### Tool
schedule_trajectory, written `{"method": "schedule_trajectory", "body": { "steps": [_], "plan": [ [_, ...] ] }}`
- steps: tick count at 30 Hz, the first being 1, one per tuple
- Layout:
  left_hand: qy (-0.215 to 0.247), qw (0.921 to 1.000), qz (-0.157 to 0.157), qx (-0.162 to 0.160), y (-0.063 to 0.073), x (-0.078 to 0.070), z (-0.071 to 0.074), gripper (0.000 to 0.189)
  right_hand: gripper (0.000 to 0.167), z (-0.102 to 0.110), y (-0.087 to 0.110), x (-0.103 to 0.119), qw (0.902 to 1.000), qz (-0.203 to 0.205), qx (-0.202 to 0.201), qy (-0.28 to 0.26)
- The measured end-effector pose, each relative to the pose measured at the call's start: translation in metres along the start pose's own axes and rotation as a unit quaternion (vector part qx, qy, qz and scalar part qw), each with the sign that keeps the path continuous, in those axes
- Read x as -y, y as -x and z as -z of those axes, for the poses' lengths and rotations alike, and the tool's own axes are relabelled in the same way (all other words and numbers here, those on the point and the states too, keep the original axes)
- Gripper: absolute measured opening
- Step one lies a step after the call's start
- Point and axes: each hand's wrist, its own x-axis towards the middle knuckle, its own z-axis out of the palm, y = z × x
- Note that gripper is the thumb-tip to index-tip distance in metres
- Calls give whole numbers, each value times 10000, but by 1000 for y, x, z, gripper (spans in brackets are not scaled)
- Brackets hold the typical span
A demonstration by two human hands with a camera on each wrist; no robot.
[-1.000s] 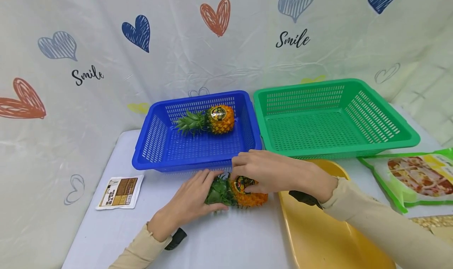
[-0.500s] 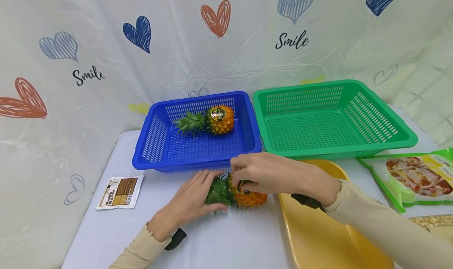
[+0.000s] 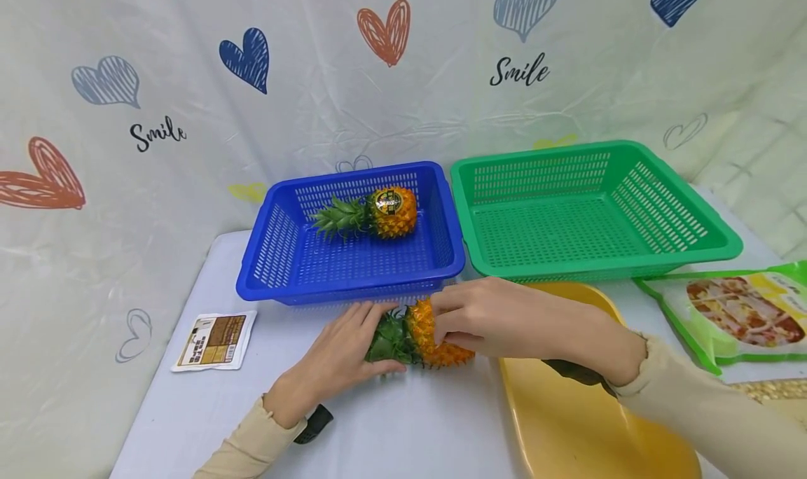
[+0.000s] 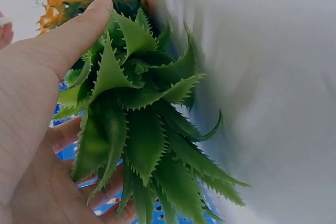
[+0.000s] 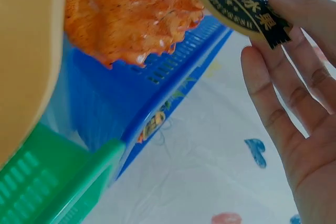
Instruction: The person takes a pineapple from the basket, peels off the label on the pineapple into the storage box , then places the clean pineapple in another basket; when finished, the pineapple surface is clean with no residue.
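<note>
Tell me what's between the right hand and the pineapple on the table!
A black-and-gold sticker, in the right wrist view: the right hand pinches it beside the pineapple. Whether sticker and pineapple touch is unclear.

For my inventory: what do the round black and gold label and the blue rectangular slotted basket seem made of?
Label: perhaps coated paper or plastic film, being thin and sharply printed; finish unclear. Blue basket: likely moulded plastic, slightly glossy, given even colour, regular slots and shiny rim.
</note>
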Motion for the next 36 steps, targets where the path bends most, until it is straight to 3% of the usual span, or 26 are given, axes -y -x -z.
{"method": "schedule_trajectory", "body": {
  "steps": [5,12,18,28,36],
  "plan": [
    [8,10000,-43,-53,-1,0,-1,89,20,8,22,-3,9955,-432,-23,-844],
    [-38,9998,-103,-134,-1,-1,-1,89,37,13,66,-18,9906,-664,-454,-1110],
    [-13,9999,-48,-93,-2,-2,0,90,43,12,94,-27,9895,-948,-322,-1045],
    [29,9999,100,23,1,-4,-1,89,26,-5,105,-36,9817,-1228,294,-1426],
    [29,10000,69,7,-1,-3,0,89,27,-16,104,-34,9769,-1406,577,-1505]
  ]
}}
